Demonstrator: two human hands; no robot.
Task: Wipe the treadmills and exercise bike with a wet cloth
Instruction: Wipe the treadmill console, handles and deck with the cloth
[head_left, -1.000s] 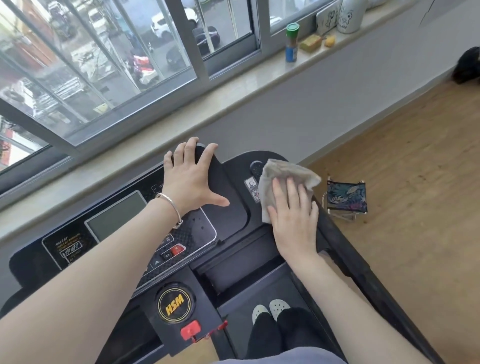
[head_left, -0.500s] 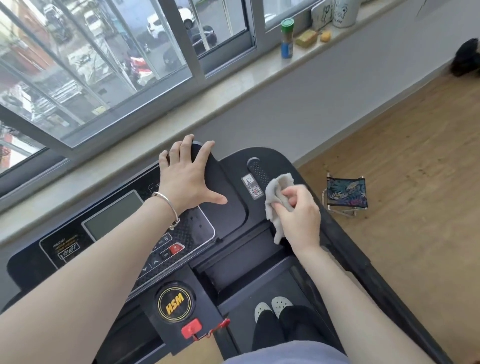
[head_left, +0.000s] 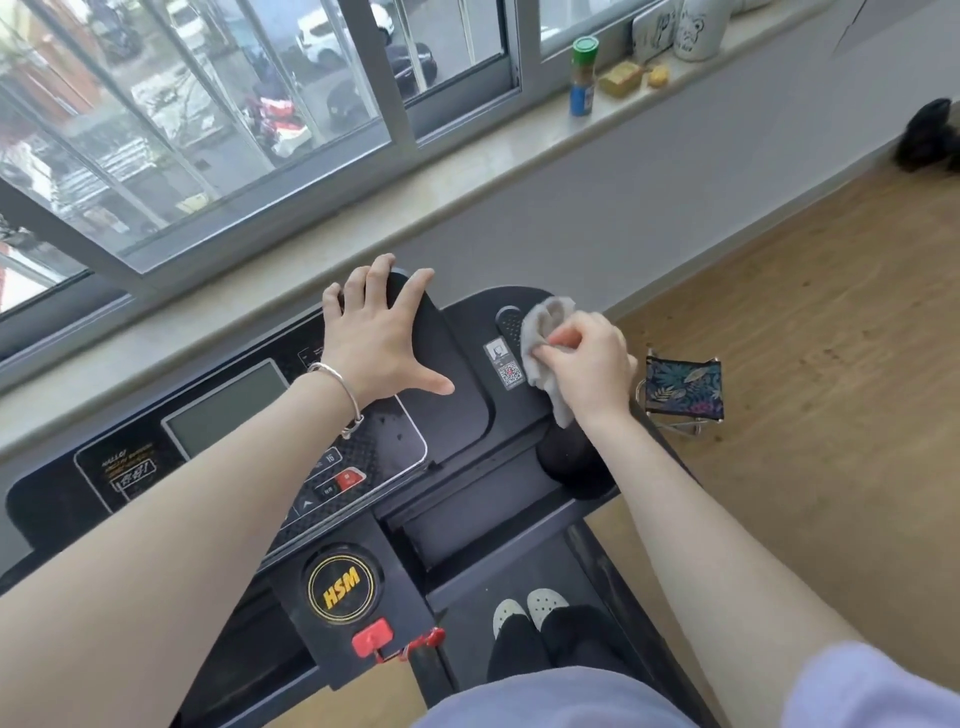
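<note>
A black treadmill console (head_left: 457, 415) with a grey display and an HSM badge fills the lower middle of the head view. My left hand (head_left: 376, 343) lies flat with spread fingers on the console's raised black pad. My right hand (head_left: 589, 364) grips a crumpled grey cloth (head_left: 543, 332) and holds it against the console's right end, beside a QR sticker (head_left: 510, 374) and a dotted speaker grille. Part of the cloth hangs below my fist. My feet in pale shoes stand on the belt (head_left: 467, 597) below.
A window sill (head_left: 467, 150) runs behind the console and carries a green-capped bottle (head_left: 584, 75), small yellow items and a white mug. A small folding stool (head_left: 683, 389) with patterned fabric stands on the wood floor right of the treadmill. A dark object lies at far right.
My right hand went from pressing the cloth flat to bunching it in a fist, and the cloth has moved up toward the speaker grille. My left hand has stayed on the pad.
</note>
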